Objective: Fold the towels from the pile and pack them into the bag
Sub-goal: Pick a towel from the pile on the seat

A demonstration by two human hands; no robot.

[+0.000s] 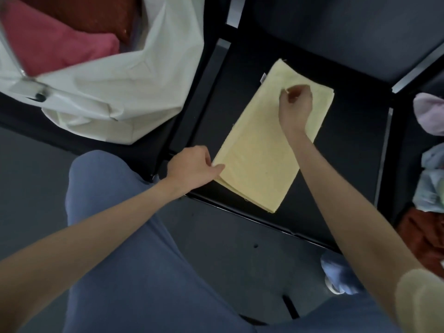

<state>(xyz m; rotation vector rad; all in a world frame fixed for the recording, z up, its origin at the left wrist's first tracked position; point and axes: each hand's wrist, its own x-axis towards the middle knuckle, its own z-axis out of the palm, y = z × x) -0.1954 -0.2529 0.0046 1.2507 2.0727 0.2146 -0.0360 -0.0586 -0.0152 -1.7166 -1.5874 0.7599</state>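
Observation:
A pale yellow towel [259, 152], folded into a long rectangle, lies on the black table [348, 145]. My left hand [194, 165] pinches the towel's near left corner at the table's front edge. My right hand [295, 105] sits on the far end of the towel with its fingers curled, pinching a bit of the cloth. The white bag [134, 75] stands open at the upper left, with a pink towel [60, 44] and a dark red one [101, 15] inside it.
A pile of loose towels lies at the right edge: pink [430, 114], light blue [432, 186] and rust red [422, 234]. My legs in blue trousers [134, 248] fill the foreground. A dark grey floor lies below, with a shoe [338, 275] near the table's front edge.

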